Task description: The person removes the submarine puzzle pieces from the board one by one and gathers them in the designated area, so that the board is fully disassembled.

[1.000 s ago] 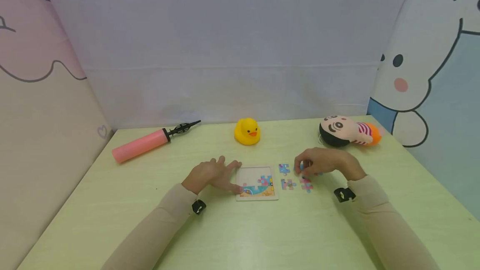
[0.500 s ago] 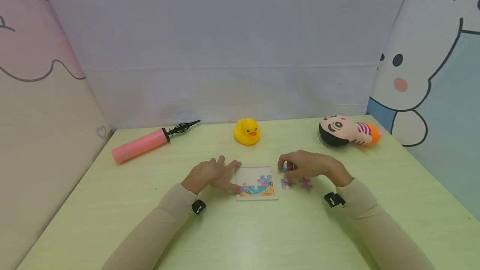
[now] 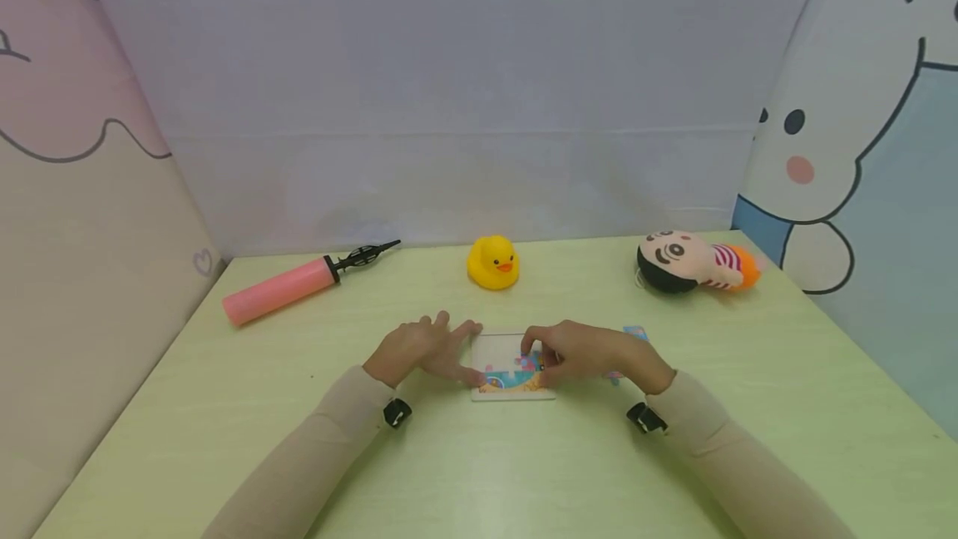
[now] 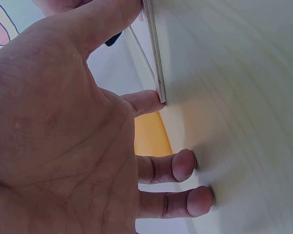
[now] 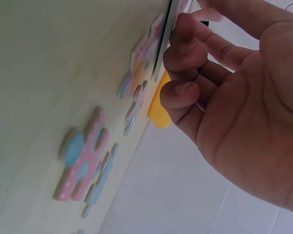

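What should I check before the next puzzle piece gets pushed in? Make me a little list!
1. Puzzle board flat on the table: ok.
2. Left hand steadies the board's left edge: ok.
3. Right hand is over the board: ok.
4. Piece held in the right hand's fingertips: cannot tell, fingers hide it.
5. Loose pieces wait on the table beside the board: ok.
6. Rubber duck stands apart from the board: ok.
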The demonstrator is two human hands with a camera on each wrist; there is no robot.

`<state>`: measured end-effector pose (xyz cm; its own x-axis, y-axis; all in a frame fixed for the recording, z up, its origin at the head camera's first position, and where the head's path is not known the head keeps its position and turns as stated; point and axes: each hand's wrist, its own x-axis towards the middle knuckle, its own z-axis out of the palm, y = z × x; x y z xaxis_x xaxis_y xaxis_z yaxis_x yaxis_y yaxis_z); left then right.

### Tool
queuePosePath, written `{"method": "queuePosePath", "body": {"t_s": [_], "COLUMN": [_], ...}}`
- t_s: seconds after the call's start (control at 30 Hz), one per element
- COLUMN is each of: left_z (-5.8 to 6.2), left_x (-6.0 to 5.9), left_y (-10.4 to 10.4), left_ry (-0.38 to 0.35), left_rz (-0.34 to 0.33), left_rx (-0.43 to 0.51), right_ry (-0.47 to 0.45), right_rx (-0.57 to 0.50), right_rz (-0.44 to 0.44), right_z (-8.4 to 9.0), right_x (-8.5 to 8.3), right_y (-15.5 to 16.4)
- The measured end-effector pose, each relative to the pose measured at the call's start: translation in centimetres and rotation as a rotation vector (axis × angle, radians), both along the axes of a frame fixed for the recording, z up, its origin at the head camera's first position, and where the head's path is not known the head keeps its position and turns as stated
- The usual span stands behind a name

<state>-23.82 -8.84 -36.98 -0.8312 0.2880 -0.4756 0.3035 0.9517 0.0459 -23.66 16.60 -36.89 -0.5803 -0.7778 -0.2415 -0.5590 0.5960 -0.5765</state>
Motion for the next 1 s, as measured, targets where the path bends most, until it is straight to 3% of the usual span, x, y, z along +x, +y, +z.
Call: {"method": "queuePosePath", "body": {"t_s": [0.47,1.0], "left_z": [0.02,-0.02], "left_x": [0.15,0.23], "left_y": [0.05,-0.05], "left_ry": [0.014,0.018], "left_rz": [-0.006,-0.005], "left_rx": [-0.010,-0.001], "right_ry": [-0.006,0.011], "right_rx": [0.002,-0.006], "right_rz": [-0.051,-0.041], "right_z": [-0.34,-0.57], "right_x": [0.50,0.61], "right_y": [-0.62,-0.75]}}
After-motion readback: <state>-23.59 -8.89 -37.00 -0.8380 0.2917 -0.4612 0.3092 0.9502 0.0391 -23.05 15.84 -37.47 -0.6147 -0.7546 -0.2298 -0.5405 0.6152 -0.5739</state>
